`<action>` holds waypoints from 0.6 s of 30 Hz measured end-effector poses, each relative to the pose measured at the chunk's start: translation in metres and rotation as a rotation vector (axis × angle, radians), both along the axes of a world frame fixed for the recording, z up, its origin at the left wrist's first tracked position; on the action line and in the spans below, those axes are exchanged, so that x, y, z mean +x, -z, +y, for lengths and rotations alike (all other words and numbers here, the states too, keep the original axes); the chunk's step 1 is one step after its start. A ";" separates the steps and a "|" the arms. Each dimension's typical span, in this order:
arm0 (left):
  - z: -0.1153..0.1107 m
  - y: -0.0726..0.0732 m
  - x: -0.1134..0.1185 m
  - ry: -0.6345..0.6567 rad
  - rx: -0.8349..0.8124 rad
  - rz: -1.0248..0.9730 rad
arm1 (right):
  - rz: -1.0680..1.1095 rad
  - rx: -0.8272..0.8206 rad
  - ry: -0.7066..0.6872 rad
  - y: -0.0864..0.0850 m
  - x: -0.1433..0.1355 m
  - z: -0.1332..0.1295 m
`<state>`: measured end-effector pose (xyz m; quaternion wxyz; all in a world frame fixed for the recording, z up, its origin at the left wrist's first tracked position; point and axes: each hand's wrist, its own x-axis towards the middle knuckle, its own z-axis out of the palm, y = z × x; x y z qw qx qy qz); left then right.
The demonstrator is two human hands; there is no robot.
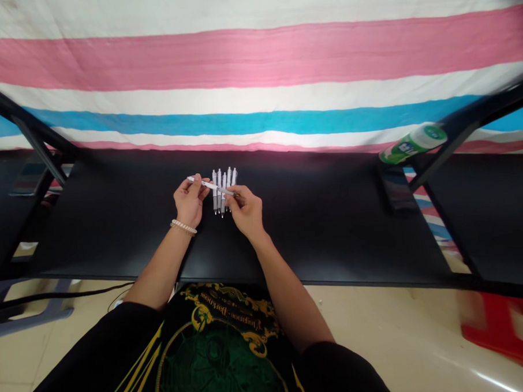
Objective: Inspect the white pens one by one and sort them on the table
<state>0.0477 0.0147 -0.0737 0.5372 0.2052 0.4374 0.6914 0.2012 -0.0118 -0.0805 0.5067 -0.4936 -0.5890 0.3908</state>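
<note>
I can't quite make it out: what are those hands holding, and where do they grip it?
One white pen, held crosswise above the row of pens: left hand near one end, right hand at the other.

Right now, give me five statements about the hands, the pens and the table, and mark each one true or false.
1. Both hands hold one white pen between them. True: the left hand has one end, the right hand the other.
2. The row of pens lies on a white table. False: the table is black.
3. The left wrist wears a beaded bracelet. True.
4. The green-and-white bottle stands beside the left hand. False: it lies tilted far off to the right, on a black frame.
5. The held pen lies parallel to the row. False: it crosses above it.
</note>
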 end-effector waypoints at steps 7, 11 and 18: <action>0.000 0.001 -0.001 -0.006 0.001 -0.006 | -0.024 -0.005 -0.003 -0.002 0.004 0.001; 0.000 0.001 -0.001 -0.022 0.003 -0.003 | -0.062 -0.002 -0.053 -0.001 0.005 0.002; -0.001 0.001 0.000 -0.017 0.015 0.006 | -0.072 0.016 -0.016 -0.003 0.005 0.001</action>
